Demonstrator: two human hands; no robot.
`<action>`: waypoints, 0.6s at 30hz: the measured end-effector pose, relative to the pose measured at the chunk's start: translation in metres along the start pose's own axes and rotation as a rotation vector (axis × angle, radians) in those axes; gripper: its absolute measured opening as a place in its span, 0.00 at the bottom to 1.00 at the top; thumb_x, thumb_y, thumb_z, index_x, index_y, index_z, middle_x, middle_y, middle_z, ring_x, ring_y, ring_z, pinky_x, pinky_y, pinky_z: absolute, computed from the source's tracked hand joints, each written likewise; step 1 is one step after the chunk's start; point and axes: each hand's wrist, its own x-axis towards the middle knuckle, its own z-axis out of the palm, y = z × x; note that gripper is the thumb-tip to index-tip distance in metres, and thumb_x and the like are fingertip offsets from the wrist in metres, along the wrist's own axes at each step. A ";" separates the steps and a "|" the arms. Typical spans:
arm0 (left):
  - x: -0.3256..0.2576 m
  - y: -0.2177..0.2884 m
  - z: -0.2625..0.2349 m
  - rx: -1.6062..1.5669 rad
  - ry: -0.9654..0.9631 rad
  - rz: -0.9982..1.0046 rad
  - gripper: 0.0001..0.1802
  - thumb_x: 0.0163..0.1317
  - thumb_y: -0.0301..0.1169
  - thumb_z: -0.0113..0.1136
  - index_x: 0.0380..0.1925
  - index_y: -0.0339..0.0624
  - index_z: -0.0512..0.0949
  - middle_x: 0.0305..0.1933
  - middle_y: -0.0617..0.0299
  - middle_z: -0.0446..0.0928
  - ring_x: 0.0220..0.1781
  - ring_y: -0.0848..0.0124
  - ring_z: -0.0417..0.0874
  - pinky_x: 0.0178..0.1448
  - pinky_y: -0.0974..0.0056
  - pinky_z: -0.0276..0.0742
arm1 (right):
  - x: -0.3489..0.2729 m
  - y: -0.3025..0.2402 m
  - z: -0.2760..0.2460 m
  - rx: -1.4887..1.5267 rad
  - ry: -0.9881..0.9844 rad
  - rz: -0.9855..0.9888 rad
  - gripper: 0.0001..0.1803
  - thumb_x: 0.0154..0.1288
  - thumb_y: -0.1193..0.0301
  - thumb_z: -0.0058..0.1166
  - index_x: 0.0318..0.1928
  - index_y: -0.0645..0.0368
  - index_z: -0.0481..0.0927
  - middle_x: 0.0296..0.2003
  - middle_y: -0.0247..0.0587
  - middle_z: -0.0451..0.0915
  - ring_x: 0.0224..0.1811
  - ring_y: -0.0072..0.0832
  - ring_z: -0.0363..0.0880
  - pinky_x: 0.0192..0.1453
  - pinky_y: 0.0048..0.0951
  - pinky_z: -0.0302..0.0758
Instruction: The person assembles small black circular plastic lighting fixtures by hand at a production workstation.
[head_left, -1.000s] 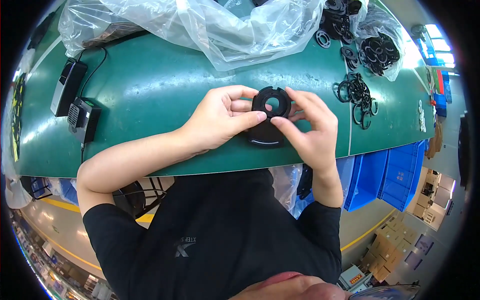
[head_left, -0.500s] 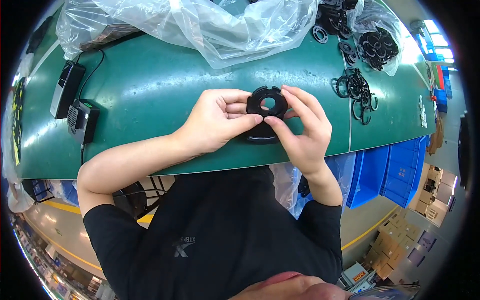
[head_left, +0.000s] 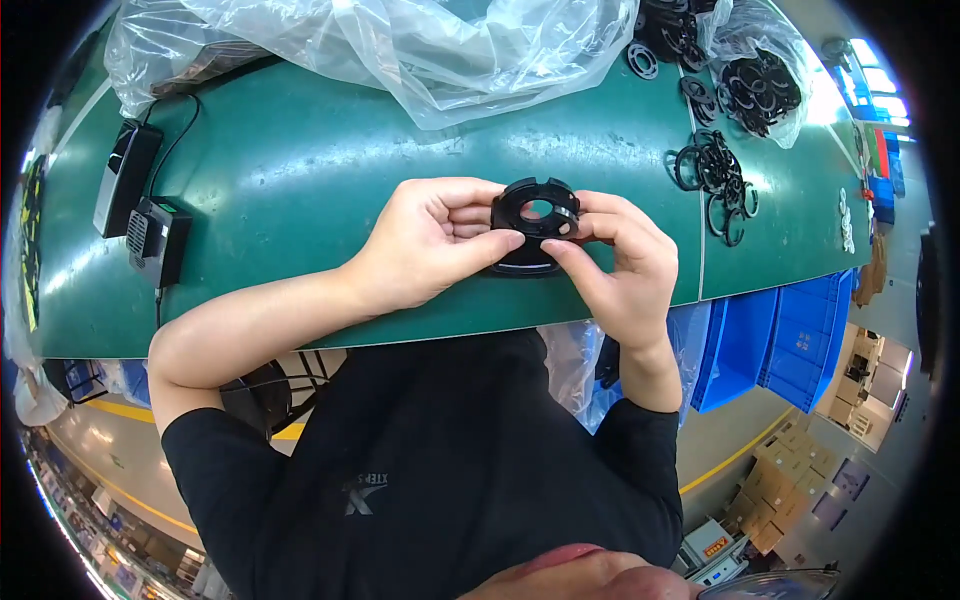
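Note:
A black round part [head_left: 507, 212] with a centre hole and notches in its rim is held up between my hands, just above the near side of the table. My left hand [head_left: 420, 245] grips its left side, thumb on the near rim and fingers curled behind. At the opposite edge, my right hand [head_left: 630, 270] pinches the part between thumb and fingers. A small light spot shows on the part beside the right fingertips. Below the round part, a black curved piece [head_left: 525, 268] shows partly; whether the two are joined I cannot tell.
Clear plastic bags [head_left: 440, 70] lie across the far side of the green table [head_left: 300, 200]. Loose black rings [head_left: 715, 170] lie at the right, near a bag of black parts [head_left: 757, 95]. Black-and-grey devices [head_left: 160, 235] with cables stand left. Blue bins [head_left: 735, 350] sit beyond the right front edge.
My right hand has shifted slightly right and toward me, its fingers lower on the rim. The round part has tilted, and its hole looks flatter. My left hand keeps its grip.

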 end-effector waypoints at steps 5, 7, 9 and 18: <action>0.000 0.003 0.001 0.015 -0.017 -0.035 0.16 0.55 0.18 0.58 0.46 0.28 0.73 0.44 0.57 0.77 0.45 0.75 0.78 0.50 0.72 0.74 | -0.003 0.003 0.003 -0.049 0.035 -0.053 0.10 0.44 0.83 0.64 0.29 0.67 0.76 0.32 0.45 0.79 0.28 0.28 0.80 0.32 0.22 0.77; 0.000 0.003 0.001 0.013 -0.009 -0.041 0.16 0.55 0.18 0.58 0.46 0.28 0.73 0.43 0.58 0.77 0.45 0.76 0.78 0.50 0.72 0.74 | -0.004 0.002 0.007 -0.030 0.053 -0.016 0.10 0.44 0.83 0.64 0.28 0.67 0.76 0.32 0.45 0.79 0.28 0.27 0.80 0.31 0.22 0.77; -0.001 0.003 0.001 0.010 -0.004 -0.045 0.16 0.55 0.18 0.58 0.45 0.28 0.74 0.43 0.58 0.77 0.45 0.76 0.78 0.50 0.72 0.74 | -0.006 0.002 0.008 -0.012 0.072 0.019 0.09 0.44 0.83 0.64 0.28 0.67 0.76 0.31 0.44 0.79 0.28 0.27 0.79 0.31 0.21 0.77; 0.000 0.001 0.002 0.036 0.046 -0.045 0.16 0.55 0.20 0.59 0.46 0.29 0.75 0.40 0.58 0.79 0.41 0.78 0.78 0.45 0.73 0.76 | 0.000 -0.001 0.013 0.425 0.052 0.290 0.33 0.50 0.85 0.60 0.57 0.66 0.60 0.34 0.43 0.79 0.33 0.20 0.78 0.38 0.19 0.75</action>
